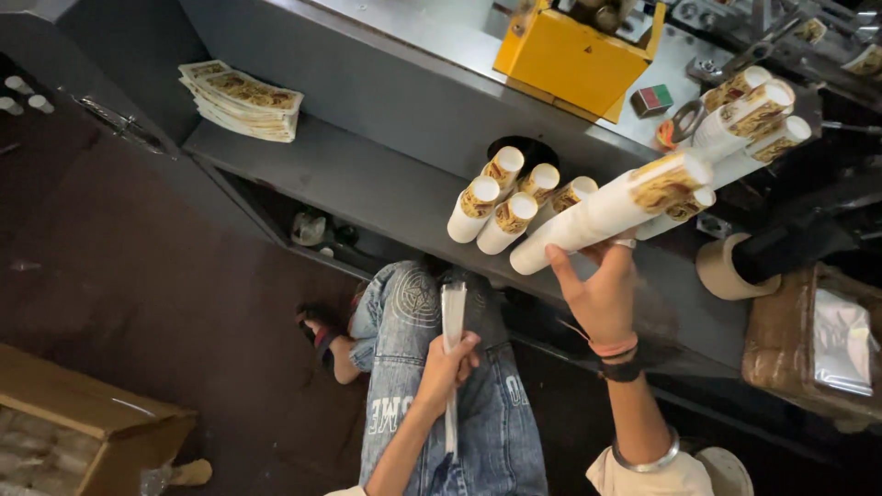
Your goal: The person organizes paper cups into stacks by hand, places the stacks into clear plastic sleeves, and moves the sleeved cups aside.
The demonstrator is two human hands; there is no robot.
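My right hand [602, 289] is raised and grips the lower end of a long stack of nested white paper cups [611, 213] with gold print, held slanting up to the right. My left hand [447, 363] rests over my knee and holds a thin flat clear plastic sleeve [452, 317] upright. Several more cup stacks [503, 197] poke out of a round hole in the grey machine panel just left of the held stack. Further stacks [753, 115] lie up at the right.
A pile of printed flat paper blanks [241, 99] sits on the grey shelf [349, 174]. A yellow box [570, 55] stands on the machine top. A tape roll [726, 268] and wrapped bundle [813, 335] are at right. An open cardboard carton [83, 422] is lower left.
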